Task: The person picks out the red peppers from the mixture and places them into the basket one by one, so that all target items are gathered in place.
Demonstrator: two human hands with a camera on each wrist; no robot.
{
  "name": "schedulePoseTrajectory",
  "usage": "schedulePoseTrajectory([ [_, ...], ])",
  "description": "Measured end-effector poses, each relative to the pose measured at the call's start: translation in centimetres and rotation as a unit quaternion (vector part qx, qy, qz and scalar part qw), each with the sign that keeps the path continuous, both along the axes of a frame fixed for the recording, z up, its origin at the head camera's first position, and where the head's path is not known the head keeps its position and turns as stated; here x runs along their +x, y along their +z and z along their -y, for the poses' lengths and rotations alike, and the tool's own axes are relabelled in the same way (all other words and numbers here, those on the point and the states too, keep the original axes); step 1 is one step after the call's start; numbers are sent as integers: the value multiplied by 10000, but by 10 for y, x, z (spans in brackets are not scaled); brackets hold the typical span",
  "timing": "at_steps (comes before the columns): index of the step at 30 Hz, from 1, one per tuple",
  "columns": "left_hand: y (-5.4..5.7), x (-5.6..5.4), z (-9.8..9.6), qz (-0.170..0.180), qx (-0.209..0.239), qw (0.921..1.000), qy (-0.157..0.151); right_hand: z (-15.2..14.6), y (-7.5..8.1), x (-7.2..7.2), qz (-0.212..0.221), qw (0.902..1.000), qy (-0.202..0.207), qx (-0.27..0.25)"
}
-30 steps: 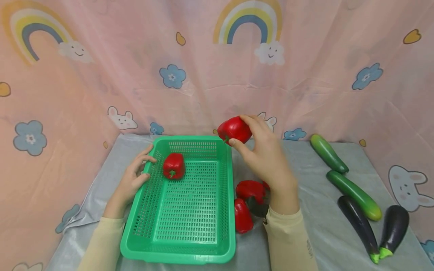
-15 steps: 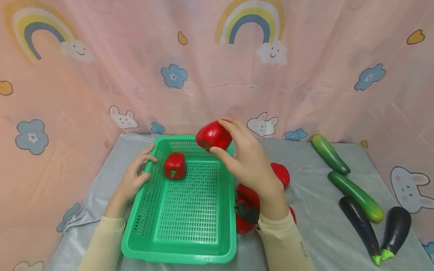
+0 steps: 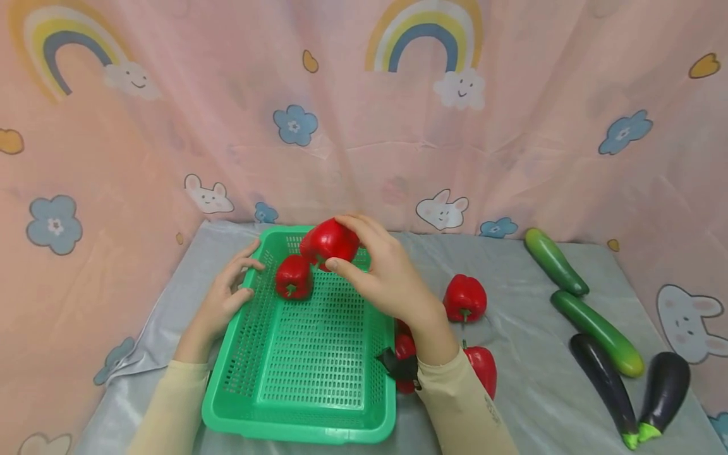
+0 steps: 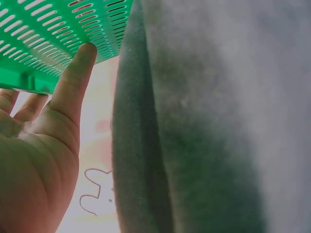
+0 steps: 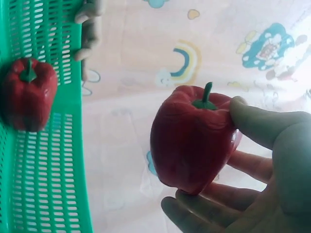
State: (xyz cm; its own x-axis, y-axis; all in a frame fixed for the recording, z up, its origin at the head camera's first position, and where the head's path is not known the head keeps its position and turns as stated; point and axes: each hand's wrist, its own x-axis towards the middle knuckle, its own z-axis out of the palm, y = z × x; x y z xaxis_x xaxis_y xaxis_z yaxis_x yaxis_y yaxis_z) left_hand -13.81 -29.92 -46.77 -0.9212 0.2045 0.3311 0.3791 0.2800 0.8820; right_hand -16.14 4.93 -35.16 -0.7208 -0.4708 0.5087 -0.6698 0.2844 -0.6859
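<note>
My right hand (image 3: 387,268) holds a red bell pepper (image 3: 332,242) between thumb and fingers, above the back part of a green plastic basket (image 3: 383,417). In the right wrist view that held pepper (image 5: 192,141) shows its green stem. Another red bell pepper (image 3: 293,278) lies inside the basket by its left wall. My left hand (image 3: 218,306) grips the basket's left rim, with its thumb (image 4: 75,80) against the outer wall in the left wrist view. Right of the basket lie more peppers, one red bell pepper (image 3: 465,298) in full sight, others partly behind my right arm.
Two green zucchini (image 3: 597,332) and two dark eggplants (image 3: 662,388) lie at the right of the grey cloth (image 3: 529,404). A pink printed curtain (image 3: 352,170) hangs behind the table. A black strap end (image 3: 398,363) sticks out from my right wrist.
My right hand has carried its pepper leftward and slightly lower, from right of the basket to above it. Peppers on the cloth have come out from behind my arm. The left hand stays put.
</note>
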Motion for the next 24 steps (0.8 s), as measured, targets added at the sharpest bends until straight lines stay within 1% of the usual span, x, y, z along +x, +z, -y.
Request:
schedulePoseTrajectory([
  [4, 0, 0, -1, -2, 26, 10000, -4, 4, -2, -5, 117, 9999, 26, 80],
  [9, 0, -1, -1, -18, 19, 10000, -18, 10, -2, -14, 334, 9989, 53, 328],
  [16, 2, -1, -1, -8, -8, 10000, -7, 19, -3, -28, 969, 9937, 215, 511],
  [20, 4, 1, -2, 9, -21, 10000, -5, 24, -8, -36, 1237, 9903, 282, 569],
  [24, 5, 1, -3, 4, -26, 10000, -24, 28, -14, -43, 1488, 9859, 440, 623],
])
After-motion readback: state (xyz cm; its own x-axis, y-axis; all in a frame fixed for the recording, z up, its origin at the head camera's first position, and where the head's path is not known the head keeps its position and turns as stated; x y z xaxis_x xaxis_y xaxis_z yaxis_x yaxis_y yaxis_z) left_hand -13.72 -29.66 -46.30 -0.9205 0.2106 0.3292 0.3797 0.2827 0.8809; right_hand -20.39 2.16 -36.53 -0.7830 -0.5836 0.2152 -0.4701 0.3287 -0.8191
